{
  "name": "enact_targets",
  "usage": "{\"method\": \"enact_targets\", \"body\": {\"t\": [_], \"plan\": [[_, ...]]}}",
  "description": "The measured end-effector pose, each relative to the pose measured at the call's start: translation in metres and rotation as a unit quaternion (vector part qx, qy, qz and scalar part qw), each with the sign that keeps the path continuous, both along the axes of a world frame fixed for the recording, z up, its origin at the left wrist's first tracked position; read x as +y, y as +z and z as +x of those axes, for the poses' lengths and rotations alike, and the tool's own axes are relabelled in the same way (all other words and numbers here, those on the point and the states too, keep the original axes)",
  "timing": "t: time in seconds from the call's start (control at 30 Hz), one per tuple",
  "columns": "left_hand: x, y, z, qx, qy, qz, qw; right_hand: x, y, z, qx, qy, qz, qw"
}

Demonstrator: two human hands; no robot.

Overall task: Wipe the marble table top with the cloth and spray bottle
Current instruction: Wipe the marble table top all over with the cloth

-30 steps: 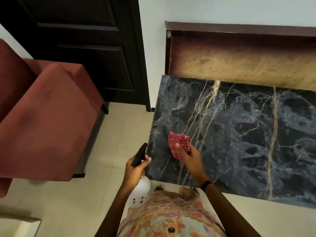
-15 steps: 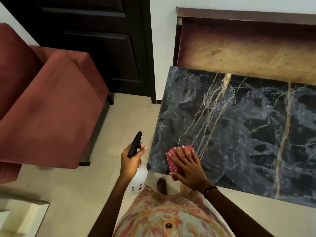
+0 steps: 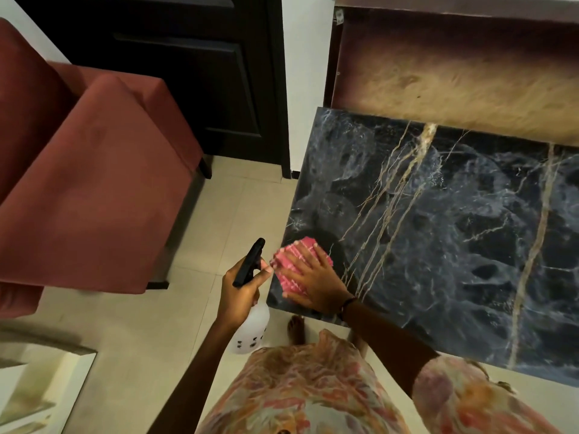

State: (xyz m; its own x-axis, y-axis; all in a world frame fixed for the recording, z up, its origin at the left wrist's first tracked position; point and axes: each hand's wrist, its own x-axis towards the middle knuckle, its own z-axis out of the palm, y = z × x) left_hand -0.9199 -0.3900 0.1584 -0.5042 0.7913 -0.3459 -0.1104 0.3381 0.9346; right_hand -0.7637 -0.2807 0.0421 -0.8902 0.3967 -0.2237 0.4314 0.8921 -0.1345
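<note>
Cloth (image 3: 293, 270) slid to table (image 3: 454, 245) corner under right hand (image 3: 316, 281).

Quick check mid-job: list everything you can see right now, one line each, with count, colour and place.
marble table top: one, black with pale veins, right
cloth: one, pink-red, near left corner of the marble
spray bottle: one, translucent white with black trigger, over the floor left of the table
armchair: one, dark red, left
door: one, black, top left
wooden panel: one, brown, behind the table
left hand: gripping the bottle
right hand: flat on the cloth
</note>
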Motion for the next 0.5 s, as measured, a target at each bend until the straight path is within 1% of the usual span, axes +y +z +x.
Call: {"method": "enact_targets", "body": {"t": [0.1,0.23,0.33,0.43,0.5], "plan": [[0.004,-0.002,-0.003,-0.005,0.002,-0.004,1.0,-0.02,-0.011,0.043,0.017,0.052,-0.01,0.998],[0.01,-0.003,-0.006,-0.01,0.005,-0.007,1.0,0.0,-0.009,0.078,0.021,0.054,0.011,0.998],[0.012,-0.005,-0.009,-0.006,0.009,-0.008,1.0,0.029,0.0,0.067,-0.004,0.003,0.01,1.0],[0.013,-0.005,-0.01,-0.014,0.01,-0.007,1.0,0.057,0.003,0.032,-0.016,-0.06,0.007,0.998],[0.013,-0.005,-0.008,-0.013,0.006,-0.003,1.0,0.068,0.003,0.002,-0.023,-0.081,0.0,0.996]]}}
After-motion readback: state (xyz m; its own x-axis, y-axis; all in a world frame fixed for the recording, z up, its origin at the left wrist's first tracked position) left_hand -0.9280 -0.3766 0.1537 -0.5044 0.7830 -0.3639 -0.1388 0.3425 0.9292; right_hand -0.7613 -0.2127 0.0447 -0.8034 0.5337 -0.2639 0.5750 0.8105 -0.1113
